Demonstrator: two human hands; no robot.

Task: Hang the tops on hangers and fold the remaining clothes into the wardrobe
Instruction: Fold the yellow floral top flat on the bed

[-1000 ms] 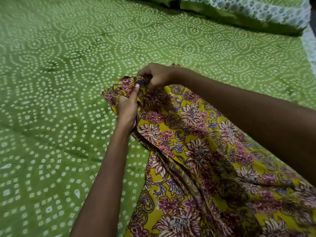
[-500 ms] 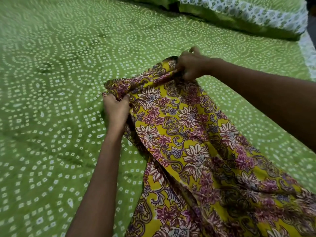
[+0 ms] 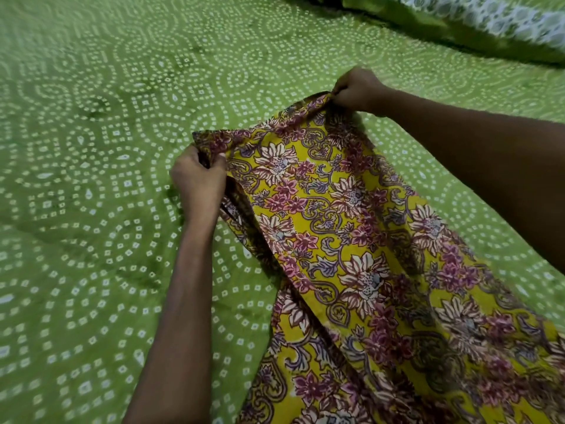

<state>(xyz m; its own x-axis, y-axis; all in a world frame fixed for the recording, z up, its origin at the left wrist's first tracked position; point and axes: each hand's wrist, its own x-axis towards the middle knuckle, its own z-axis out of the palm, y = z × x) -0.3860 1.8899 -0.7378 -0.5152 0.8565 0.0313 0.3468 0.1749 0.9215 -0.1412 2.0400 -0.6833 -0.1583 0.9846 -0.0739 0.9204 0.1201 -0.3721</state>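
Note:
A yellow garment (image 3: 345, 228) printed with maroon and cream flowers lies across the bed, running from the middle of the view to the lower right corner. My left hand (image 3: 198, 182) grips the near-left corner of its top edge. My right hand (image 3: 357, 90) pinches the far-right corner of the same edge. The edge is stretched taut between both hands, just above the bedsheet. The garment's lower part runs out of view at the bottom right.
A green bedsheet (image 3: 91, 179) with white dotted swirls covers the bed all around the garment. A pillow (image 3: 477, 22) in green and white print lies at the far right edge.
My hands have moved apart along the garment's top edge. The right hand went up and right, the left stayed near its corner, and the bunched cloth has spread flat between them.

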